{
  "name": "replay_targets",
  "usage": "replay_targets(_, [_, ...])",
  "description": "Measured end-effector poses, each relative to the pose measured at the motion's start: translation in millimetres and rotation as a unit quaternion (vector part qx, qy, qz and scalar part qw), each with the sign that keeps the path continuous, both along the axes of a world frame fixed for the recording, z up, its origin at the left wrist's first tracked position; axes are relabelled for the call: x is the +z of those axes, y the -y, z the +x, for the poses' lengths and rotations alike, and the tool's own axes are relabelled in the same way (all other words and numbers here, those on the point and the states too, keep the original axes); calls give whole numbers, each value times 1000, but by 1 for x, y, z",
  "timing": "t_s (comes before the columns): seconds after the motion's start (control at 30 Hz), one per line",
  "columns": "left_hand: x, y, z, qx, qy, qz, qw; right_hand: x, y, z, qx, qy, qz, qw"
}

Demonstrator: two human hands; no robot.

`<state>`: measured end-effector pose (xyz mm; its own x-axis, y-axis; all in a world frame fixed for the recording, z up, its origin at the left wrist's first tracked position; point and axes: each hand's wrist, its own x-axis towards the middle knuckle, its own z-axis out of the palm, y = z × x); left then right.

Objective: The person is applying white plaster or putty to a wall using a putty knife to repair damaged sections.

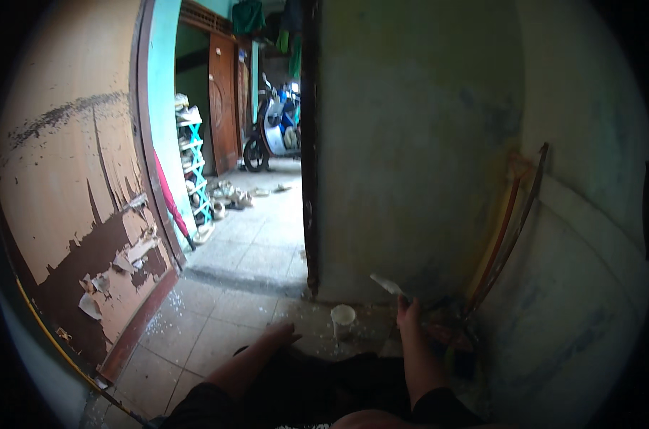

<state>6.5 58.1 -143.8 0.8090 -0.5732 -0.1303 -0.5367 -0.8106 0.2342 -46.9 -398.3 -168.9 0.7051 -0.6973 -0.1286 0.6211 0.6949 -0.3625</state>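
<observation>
My right hand (408,312) is closed round the handle of what looks like a putty knife (386,283). Its pale blade points up and to the left, just in front of the lower part of the stained wall (417,171). Whether the blade touches the wall I cannot tell. On the tiled floor between my hands stands a small white tub (343,314), with a whitish streak below its rim. My left hand (283,334) hangs over my dark-clothed leg, dim, with its fingers loosely stretched out and nothing visible in them.
White specks dot the floor tiles (196,325). A peeling door (74,214) stands open at the left, beside a doorway with a red umbrella (171,196), a shoe rack (196,161) and loose shoes (231,194). Beyond is a motorbike (273,129). Long thin poles (502,236) lean in the right corner.
</observation>
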Motion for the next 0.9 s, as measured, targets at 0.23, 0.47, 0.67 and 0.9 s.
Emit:
replay_targets(0.23, [-47, -14, 29, 77, -92, -14, 993, 32, -29, -76, -36, -60, 51, 996])
replay_targets(0.47, [-57, -29, 21, 1, -152, 41, 988, 38, -39, -101, -89, -71, 127, 985])
replay_targets(0.67, [-48, -36, 11, -11, -162, 50, 985, 21, -32, -94, -90, -88, 163, 979])
replay_targets(0.9, [-46, -36, 6, -22, -176, 46, 983, 21, -35, -97, -96, -93, 136, 982])
